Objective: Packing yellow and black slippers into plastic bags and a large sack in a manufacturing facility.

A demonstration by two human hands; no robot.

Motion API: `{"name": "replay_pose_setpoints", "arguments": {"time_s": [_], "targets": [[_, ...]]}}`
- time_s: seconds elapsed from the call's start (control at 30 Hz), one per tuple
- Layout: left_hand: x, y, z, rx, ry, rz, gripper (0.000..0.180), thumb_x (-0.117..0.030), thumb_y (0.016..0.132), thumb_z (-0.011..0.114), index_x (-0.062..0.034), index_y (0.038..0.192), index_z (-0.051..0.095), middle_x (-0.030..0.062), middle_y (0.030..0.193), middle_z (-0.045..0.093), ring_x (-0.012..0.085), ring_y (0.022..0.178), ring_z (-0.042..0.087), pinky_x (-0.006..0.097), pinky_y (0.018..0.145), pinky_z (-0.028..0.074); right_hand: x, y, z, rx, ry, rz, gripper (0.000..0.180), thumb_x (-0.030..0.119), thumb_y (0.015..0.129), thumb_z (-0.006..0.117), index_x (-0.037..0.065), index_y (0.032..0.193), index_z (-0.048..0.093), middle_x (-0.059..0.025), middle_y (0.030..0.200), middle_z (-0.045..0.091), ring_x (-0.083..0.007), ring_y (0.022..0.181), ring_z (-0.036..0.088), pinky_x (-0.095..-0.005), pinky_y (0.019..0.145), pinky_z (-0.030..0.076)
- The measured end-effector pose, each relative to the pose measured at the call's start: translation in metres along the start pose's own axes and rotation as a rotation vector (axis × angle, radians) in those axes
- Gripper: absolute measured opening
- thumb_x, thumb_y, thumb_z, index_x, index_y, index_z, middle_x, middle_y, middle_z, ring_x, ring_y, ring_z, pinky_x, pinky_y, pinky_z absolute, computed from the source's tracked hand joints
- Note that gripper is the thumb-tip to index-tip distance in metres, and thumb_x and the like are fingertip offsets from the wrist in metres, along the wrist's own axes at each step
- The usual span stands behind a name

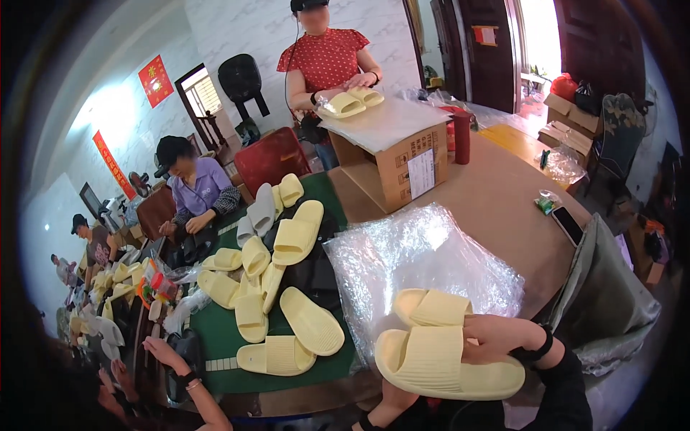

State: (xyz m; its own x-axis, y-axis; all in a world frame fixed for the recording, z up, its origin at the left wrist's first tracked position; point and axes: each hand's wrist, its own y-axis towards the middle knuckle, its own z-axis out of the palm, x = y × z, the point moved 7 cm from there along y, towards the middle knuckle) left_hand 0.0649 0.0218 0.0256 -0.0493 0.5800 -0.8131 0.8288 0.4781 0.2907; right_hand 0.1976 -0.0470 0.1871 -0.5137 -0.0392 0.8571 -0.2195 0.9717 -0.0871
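A pair of pale yellow slippers with ribbed straps, a nearer slipper [424,363] and a farther slipper [435,307], is held up at the lower right. My right hand [496,336] reaches in from the right between the two, gripping them near their straps; some of its fingers are hidden. Below the nearer slipper my left hand [397,397] shows only at the wrist and its back, with the fingers out of sight behind the sole. Beyond the pair lies a stack of clear plastic bags [424,258] on the brown tabletop [496,215].
Loose yellow slippers [313,321] cover the green mat [223,327] to the left. A co-worker's hand [167,355] rests near black slippers. Across the table, a person in red handles slippers on a cardboard box [410,169]. A phone [568,226] and a red bottle [461,136] stand rightward.
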Motion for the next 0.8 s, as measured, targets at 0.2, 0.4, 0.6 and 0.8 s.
{"name": "replay_pose_setpoints", "arguments": {"time_s": [0.2, 0.4, 0.6, 0.8], "targets": [[0.007, 0.005, 0.003, -0.03, -0.417, -0.206, 0.051, -0.033, 0.087, 0.061, -0.0094, 0.131, 0.05, 0.012, 0.132, 0.052, 0.03, 0.124, 0.047, 0.042, 0.102, 0.038, -0.005, -0.013, -0.004, -0.102, -0.216, -0.131, 0.042, 0.021, 0.091, 0.059, 0.004, 0.129, 0.051, -0.019, 0.121, 0.054, -0.0332, 0.111, 0.053, -0.0382, 0.094, 0.043], [-0.028, 0.019, -0.021, -0.012, -0.555, -0.251, 0.054, -0.031, 0.079, 0.07, -0.0076, 0.125, 0.053, 0.0131, 0.123, 0.058, 0.0299, 0.111, 0.057, 0.041, 0.091, 0.046, -0.004, -0.028, 0.009, 0.04, 0.048, -0.084, 0.045, 0.015, 0.09, 0.058, 0.004, 0.132, 0.047, -0.0148, 0.12, 0.056, -0.0248, 0.107, 0.054, -0.0334, 0.09, 0.044], [-0.029, 0.027, -0.021, 0.161, -0.018, -0.144, 0.058, -0.031, 0.075, 0.073, -0.0064, 0.123, 0.054, 0.0139, 0.12, 0.058, 0.0299, 0.105, 0.058, 0.041, 0.087, 0.047, -0.017, -0.047, 0.038, 0.147, 0.131, -0.13, 0.048, 0.017, 0.092, 0.057, 0.006, 0.136, 0.043, -0.0135, 0.117, 0.057, -0.0203, 0.099, 0.056, -0.0321, 0.083, 0.047], [-0.021, 0.034, -0.017, 0.34, 0.501, -0.056, 0.061, -0.031, 0.071, 0.076, -0.0052, 0.122, 0.055, 0.0148, 0.117, 0.059, 0.03, 0.1, 0.06, 0.042, 0.084, 0.048, -0.022, -0.063, 0.048, 0.177, 0.198, -0.153, 0.049, 0.015, 0.091, 0.057, 0.005, 0.137, 0.042, -0.0136, 0.12, 0.056, -0.0204, 0.107, 0.054, -0.0326, 0.091, 0.044]]}}
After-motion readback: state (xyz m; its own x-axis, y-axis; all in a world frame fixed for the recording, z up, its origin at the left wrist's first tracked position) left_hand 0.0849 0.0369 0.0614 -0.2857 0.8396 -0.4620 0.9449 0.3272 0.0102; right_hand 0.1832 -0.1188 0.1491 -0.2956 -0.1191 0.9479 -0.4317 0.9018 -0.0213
